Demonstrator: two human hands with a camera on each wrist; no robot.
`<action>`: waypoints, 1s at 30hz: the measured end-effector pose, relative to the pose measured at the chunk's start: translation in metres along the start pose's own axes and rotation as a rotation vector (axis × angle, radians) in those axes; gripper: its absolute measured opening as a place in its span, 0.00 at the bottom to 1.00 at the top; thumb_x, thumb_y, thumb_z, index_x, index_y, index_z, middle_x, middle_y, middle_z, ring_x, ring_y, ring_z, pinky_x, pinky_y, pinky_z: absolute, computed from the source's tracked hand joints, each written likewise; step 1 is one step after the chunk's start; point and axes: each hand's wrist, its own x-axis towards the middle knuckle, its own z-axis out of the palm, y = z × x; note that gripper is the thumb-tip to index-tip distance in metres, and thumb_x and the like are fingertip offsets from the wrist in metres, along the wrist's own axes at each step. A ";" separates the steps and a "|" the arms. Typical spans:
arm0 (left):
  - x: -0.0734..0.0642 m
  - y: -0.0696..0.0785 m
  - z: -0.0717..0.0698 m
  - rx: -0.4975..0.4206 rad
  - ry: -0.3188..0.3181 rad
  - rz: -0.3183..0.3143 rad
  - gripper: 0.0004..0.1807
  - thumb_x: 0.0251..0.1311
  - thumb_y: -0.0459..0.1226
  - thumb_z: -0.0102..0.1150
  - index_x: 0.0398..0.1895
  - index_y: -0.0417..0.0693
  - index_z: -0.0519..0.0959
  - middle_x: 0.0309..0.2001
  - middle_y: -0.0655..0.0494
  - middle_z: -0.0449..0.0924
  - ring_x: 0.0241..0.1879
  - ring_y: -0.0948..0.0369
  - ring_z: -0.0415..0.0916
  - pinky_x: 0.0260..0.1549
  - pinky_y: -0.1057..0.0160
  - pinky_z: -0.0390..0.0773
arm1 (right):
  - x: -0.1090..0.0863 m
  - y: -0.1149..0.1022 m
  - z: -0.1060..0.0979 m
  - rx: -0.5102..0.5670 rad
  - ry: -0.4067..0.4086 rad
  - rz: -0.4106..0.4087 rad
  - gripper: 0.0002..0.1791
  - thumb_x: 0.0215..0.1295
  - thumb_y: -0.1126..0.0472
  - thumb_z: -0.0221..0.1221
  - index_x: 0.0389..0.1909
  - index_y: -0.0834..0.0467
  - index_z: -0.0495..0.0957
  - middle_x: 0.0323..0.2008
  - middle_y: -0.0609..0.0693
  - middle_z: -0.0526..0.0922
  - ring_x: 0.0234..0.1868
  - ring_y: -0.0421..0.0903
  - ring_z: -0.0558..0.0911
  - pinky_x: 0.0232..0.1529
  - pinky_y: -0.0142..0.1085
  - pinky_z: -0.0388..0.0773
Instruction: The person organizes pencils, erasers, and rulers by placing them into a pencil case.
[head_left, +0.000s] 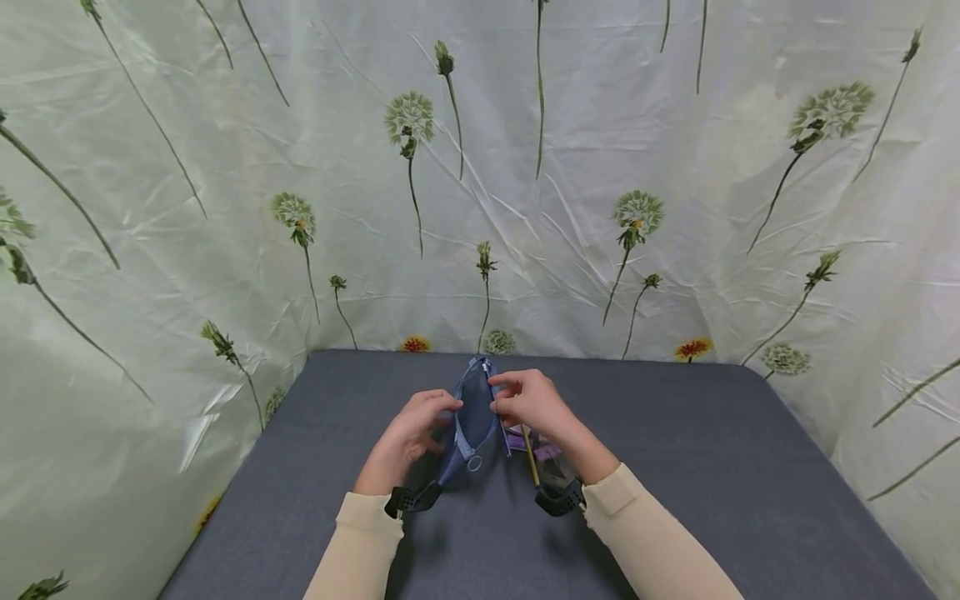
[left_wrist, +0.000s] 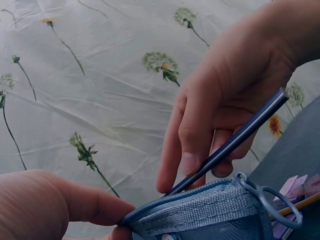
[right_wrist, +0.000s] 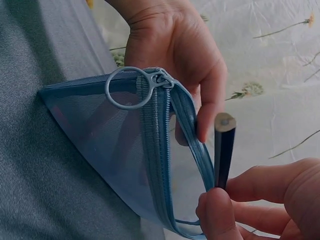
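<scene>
A blue mesh zip pouch (head_left: 476, 408) stands unzipped over the grey table, its mouth spread wide. My left hand (head_left: 408, 429) pinches one side of the pouch's rim between thumb and fingers, as the left wrist view shows. A dark blue pencil (right_wrist: 225, 150) is between the thumb and fingers of my right hand (head_left: 534, 407), right at the opposite edge of the mouth. The pencil's bare, flat end points away from the fingers; its other end is hidden. A ring-shaped zip pull (right_wrist: 127, 89) hangs at one end of the zip.
Beside the pouch, partly under my right forearm, lie a yellow pencil (head_left: 531, 457) and some small purple items (head_left: 547, 451). The dark grey table (head_left: 360, 379) reaches back to a pale curtain (head_left: 510, 208) printed with dandelions. Each wrist wears a black camera mount.
</scene>
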 end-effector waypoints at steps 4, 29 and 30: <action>0.001 0.000 0.001 -0.001 -0.001 -0.005 0.11 0.64 0.38 0.60 0.24 0.48 0.74 0.56 0.40 0.72 0.63 0.33 0.65 0.41 0.25 0.71 | 0.005 0.001 0.001 0.010 -0.001 0.018 0.25 0.64 0.68 0.64 0.63 0.61 0.77 0.37 0.58 0.86 0.30 0.58 0.86 0.38 0.52 0.83; -0.002 -0.001 0.003 -0.034 -0.044 0.010 0.12 0.64 0.38 0.59 0.23 0.47 0.72 0.58 0.37 0.70 0.63 0.34 0.65 0.44 0.22 0.66 | 0.023 0.002 0.020 -0.073 0.030 0.032 0.25 0.61 0.68 0.66 0.60 0.65 0.78 0.33 0.52 0.86 0.25 0.48 0.85 0.35 0.49 0.84; -0.002 -0.001 0.003 -0.036 -0.045 0.011 0.12 0.64 0.38 0.59 0.23 0.47 0.72 0.58 0.37 0.70 0.63 0.34 0.65 0.44 0.23 0.66 | 0.024 0.003 0.021 -0.079 0.030 0.032 0.25 0.61 0.68 0.66 0.60 0.65 0.78 0.33 0.52 0.86 0.25 0.47 0.85 0.35 0.48 0.84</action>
